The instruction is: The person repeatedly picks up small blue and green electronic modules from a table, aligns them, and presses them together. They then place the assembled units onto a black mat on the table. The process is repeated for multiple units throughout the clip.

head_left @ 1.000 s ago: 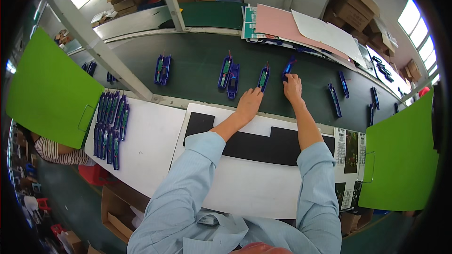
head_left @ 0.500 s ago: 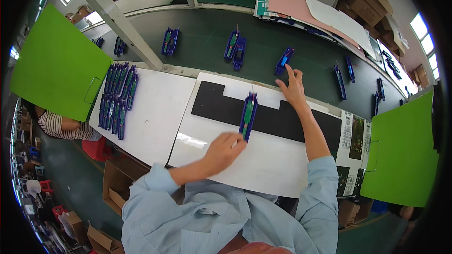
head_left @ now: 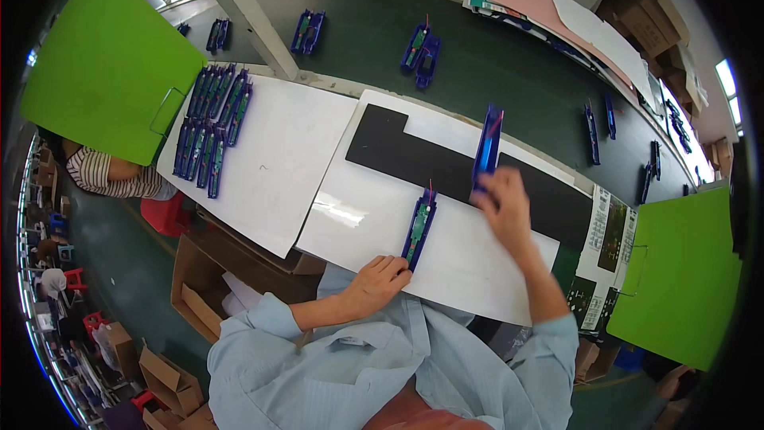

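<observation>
Gripping a blue holder [head_left: 486, 146] at its near end with the right hand [head_left: 503, 205], fingers closed around it, long side pointing away over the black strip [head_left: 398, 151] on the white sheet [head_left: 461, 263]. Resting at the sheet's near edge with the left hand [head_left: 374, 285], fingers loosely curled and touching the near tip of a 2nd blue holder with a green board [head_left: 419, 225]; cannot tell whether pinching it or merely lying against it. Lying flat on the white sheet, that 2nd holder, just below the black strip. Changed from 0.5 s ago: right hand then stretched out to the dark belt [head_left: 477, 56], now drawn back with the holder over the strip; left hand then flat further left on the sheet, now beside the 2nd holder, which has slid nearer. Lined up on the white board [head_left: 278, 159] at left, a row of blue holders [head_left: 213, 123]. Scattered on the belt, more holders, 1 pair [head_left: 420, 48] straight ahead. Standing at both sides, green panels [head_left: 103, 56].
</observation>
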Motion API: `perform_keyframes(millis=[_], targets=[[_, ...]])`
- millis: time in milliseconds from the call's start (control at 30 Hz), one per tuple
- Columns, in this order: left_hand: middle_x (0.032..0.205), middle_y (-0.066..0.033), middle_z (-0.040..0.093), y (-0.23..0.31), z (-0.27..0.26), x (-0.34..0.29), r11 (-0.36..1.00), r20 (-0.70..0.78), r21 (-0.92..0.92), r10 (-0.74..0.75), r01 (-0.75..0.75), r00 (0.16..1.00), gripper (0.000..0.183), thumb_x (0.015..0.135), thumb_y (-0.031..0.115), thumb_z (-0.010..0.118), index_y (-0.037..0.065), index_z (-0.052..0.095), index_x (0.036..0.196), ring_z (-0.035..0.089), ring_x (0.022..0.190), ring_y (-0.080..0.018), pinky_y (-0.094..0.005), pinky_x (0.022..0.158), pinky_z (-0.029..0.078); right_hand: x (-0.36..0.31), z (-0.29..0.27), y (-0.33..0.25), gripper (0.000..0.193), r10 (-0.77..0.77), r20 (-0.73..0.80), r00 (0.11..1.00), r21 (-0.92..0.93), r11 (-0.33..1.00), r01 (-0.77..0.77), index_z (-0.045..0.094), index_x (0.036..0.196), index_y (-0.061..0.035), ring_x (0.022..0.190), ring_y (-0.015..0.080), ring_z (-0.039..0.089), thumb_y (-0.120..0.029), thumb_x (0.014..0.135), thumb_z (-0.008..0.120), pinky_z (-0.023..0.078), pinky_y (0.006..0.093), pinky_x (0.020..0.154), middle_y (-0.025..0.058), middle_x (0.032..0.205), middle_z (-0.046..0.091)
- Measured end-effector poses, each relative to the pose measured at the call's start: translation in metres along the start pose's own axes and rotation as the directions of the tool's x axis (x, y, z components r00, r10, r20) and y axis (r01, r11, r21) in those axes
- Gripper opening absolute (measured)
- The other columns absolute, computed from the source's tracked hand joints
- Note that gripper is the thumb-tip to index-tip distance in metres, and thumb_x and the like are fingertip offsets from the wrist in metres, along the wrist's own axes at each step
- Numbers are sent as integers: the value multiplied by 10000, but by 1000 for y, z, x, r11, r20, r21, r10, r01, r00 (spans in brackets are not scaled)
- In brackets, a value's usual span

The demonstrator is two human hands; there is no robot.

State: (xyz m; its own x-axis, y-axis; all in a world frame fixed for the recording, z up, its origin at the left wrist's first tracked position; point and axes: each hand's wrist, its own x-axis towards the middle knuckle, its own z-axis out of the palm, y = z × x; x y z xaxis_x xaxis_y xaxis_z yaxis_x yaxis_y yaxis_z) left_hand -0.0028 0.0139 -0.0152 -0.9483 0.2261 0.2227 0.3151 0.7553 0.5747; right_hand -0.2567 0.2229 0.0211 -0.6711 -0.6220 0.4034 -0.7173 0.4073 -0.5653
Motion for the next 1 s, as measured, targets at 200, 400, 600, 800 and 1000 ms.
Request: perform_keyframes(millis=[200,400,600,800,1000], targets=[[1164,-118,656,9,-18,16,990,-41,-126,-74,68,996,304,902,159,820,64,713,1170,657,1030,-295,-415,931,521,-160,18,-78,471,114,287,951,68,988,-139,751,1241,-59,886,298,689,-171,815,918,578,412,774,155,1115,649],[1260,-129,648,-92,-41,95,992,-395,21,-109,127,912,298,933,132,779,83,706,1218,627,1201,-336,-477,1033,469,-79,4,-78,362,214,256,943,184,946,-265,741,1270,-63,741,265,666,-148,930,834,553,381,671,104,896,670],[1528,-105,577,-163,-12,141,904,-498,278,-154,326,853,406,1017,210,720,132,653,1410,487,1474,-330,-525,1217,328,88,96,-9,261,113,60,992,279,952,-125,700,1245,-1,1031,382,732,-88,999,705,580,446,915,203,1181,758],[1570,-96,554,-165,-4,137,893,-479,298,-165,337,862,450,1034,234,699,140,628,1468,459,1507,-306,-551,1249,296,131,175,24,362,3,44,999,-14,1000,-3,650,1297,12,1084,432,690,-32,943,712,546,518,975,219,1159,747],[1547,-100,563,-164,-3,132,891,-507,286,-172,353,845,416,1024,209,706,128,648,1428,468,1495,-316,-560,1224,319,137,188,15,319,233,55,971,234,942,-239,656,1214,-8,1015,356,718,0,909,749,579,457,911,181,1097,757]])
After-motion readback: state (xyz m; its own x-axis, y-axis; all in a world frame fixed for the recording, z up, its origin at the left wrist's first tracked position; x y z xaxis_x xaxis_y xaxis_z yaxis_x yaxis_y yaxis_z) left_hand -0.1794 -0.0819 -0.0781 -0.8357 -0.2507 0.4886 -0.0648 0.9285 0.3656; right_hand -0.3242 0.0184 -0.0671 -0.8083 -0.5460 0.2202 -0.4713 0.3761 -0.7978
